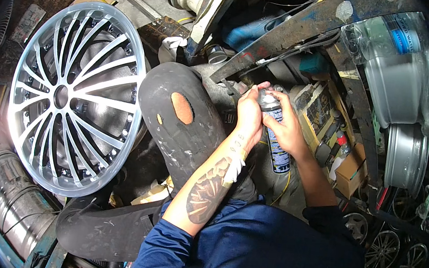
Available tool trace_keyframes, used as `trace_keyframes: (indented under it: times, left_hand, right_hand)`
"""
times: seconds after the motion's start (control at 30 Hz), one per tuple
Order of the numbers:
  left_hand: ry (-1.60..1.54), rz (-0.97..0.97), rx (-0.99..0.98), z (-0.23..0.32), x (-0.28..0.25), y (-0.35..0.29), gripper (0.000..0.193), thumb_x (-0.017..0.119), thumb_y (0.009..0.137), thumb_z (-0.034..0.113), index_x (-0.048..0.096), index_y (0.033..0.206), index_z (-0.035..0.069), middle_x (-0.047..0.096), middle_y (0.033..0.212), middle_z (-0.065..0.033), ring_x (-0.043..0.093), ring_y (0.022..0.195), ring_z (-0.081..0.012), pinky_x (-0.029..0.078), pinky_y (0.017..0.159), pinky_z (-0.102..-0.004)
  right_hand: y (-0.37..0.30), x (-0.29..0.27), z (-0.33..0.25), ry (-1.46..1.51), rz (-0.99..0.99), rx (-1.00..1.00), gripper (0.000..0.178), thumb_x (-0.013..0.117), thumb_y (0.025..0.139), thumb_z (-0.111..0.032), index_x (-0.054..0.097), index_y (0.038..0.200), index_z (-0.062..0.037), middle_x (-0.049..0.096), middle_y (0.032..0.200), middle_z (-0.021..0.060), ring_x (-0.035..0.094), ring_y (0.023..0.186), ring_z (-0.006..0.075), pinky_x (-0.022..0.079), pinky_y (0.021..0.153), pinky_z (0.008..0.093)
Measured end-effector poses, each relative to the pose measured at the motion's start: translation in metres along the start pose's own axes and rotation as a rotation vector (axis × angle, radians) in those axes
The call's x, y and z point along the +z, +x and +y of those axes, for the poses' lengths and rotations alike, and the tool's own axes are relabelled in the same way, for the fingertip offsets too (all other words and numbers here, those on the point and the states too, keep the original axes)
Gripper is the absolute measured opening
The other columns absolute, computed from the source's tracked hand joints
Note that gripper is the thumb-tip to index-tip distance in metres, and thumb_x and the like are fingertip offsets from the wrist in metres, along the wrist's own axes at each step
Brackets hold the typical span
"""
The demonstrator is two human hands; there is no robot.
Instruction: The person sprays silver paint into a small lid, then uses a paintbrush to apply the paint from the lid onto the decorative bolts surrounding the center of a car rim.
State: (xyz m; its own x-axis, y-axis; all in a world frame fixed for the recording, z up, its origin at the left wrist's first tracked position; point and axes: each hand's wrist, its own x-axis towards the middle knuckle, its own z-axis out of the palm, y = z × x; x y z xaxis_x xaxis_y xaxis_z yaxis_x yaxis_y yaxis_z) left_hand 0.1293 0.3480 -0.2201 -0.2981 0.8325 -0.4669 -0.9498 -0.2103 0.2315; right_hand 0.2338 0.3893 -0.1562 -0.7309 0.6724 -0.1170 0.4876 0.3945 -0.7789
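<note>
A spray can (278, 154) with a dark printed label slants in front of me, its silvery top up and away from my body. My right hand (289, 127) is wrapped round the upper part of the can, thumb across its side. My left hand (249, 114) closes against the can's top from the left, its fingertips partly hidden behind it. To the left of my knee stands a large multi-spoke wheel rim (83, 100), with bright silver spokes, dark gaps and a round centre hole. Neither hand touches the rim.
A long metal cylinder (8, 185) lies left of the rim. Silver rims in clear plastic (397, 90) stand at the right, above smaller wheels (382, 251). A cardboard box (352, 169) sits beyond my right forearm. A worn metal beam (281, 41) crosses ahead.
</note>
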Motion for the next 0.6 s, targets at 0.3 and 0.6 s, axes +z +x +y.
trace_keyframes:
  times: [0.3, 0.6]
  left_hand:
    - [-0.072, 0.019, 0.009, 0.003, 0.005, -0.004, 0.04, 0.032, 0.106, 0.025, 0.059, 0.117, -0.001, 0.064, 0.107, -0.0127, 0.06, 0.096, -0.0208, 0.046, 0.091, -0.0354]
    - [-0.08, -0.001, 0.039, 0.003, 0.003, -0.003, 0.043, 0.03, 0.106, 0.032, 0.057, 0.122, 0.002, 0.064, 0.113, -0.0122, 0.061, 0.093, -0.0192, 0.044, 0.089, -0.0331]
  right_hand:
    - [-0.002, -0.007, 0.012, 0.088, 0.041, 0.027, 0.054, 0.067, 0.086, -0.011, 0.043, 0.134, -0.0045, 0.059, 0.122, 0.0147, 0.058, 0.114, 0.0209, 0.043, 0.099, 0.0347]
    - [-0.009, -0.027, 0.021, 1.046, 0.44, 0.71, 0.036, 0.057, 0.088, -0.046, 0.056, 0.093, -0.0099, 0.06, 0.077, 0.0082, 0.06, 0.062, 0.0233, 0.053, 0.056, 0.0394]
